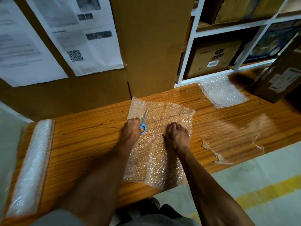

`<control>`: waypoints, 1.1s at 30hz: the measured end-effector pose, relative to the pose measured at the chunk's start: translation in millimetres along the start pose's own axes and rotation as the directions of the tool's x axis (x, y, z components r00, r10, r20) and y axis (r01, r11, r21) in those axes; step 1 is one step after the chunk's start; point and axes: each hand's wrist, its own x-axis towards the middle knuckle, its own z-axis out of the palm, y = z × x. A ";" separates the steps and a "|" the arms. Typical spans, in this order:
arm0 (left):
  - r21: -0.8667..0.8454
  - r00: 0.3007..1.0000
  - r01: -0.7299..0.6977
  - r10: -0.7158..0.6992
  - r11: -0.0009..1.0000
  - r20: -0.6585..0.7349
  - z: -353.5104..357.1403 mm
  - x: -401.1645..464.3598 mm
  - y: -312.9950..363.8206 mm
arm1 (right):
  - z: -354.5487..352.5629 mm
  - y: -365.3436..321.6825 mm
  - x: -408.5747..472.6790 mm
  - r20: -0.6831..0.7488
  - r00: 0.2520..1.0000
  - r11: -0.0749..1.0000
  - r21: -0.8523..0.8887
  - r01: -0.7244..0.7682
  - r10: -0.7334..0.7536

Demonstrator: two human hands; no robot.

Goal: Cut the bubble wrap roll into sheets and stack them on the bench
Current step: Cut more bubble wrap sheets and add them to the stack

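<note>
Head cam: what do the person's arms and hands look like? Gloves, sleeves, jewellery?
Both forearms are bare, with no sleeve reaching them. The left hand and right hand wear no gloves; no watch, ring or wristband shows. Grey clothing fills the frame's bottom edge.

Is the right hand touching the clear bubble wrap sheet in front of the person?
Touching. The head view shows the right hand pressed down on the clear bubble wrap sheet, with its fingers on the plastic.

We reach both bare forearms forward; our left hand (132, 128) is curled in a grip, our right hand (176, 136) presses down, fingers bent.
</note>
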 end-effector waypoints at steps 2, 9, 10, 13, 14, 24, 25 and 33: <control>-0.066 0.996 -0.090 0.088 0.994 -0.025 5.0 -7.6 3.8 | 0.4 6.3 -12.7 -0.084 0.994 0.996 0.056 -0.068 0.072; -0.188 0.970 -0.148 0.180 0.971 0.164 39.3 -35.0 40.9 | -4.5 33.6 -47.8 -0.046 0.933 0.934 0.018 -0.356 0.356; -0.154 0.968 -0.145 0.172 0.977 0.185 41.9 -36.7 47.6 | -5.5 35.5 -48.8 -0.034 0.933 0.933 0.003 -0.359 0.359; -0.085 0.964 -0.106 0.124 0.991 0.235 46.1 -37.3 60.3 | -8.0 34.8 -44.7 -0.054 0.928 0.929 0.022 -0.368 0.369; -0.067 0.965 -0.104 0.117 0.992 0.237 46.1 -36.8 63.0 | -8.0 33.7 -42.4 -0.054 0.924 0.925 0.045 -0.377 0.379; -0.220 0.978 -0.059 0.101 0.974 0.182 47.6 -26.1 63.4 | -13.4 38.4 -32.7 -0.034 0.922 0.824 0.463 -0.327 0.386; -0.272 0.973 -0.035 0.095 0.962 0.209 47.1 -24.2 63.1 | -12.2 40.6 -32.2 -0.018 0.919 0.827 0.442 -0.347 0.394; -0.648 0.928 0.209 0.062 0.732 0.369 19.4 -29.6 69.2 | -16.9 40.8 -41.9 0.042 0.899 0.585 0.746 -0.318 0.435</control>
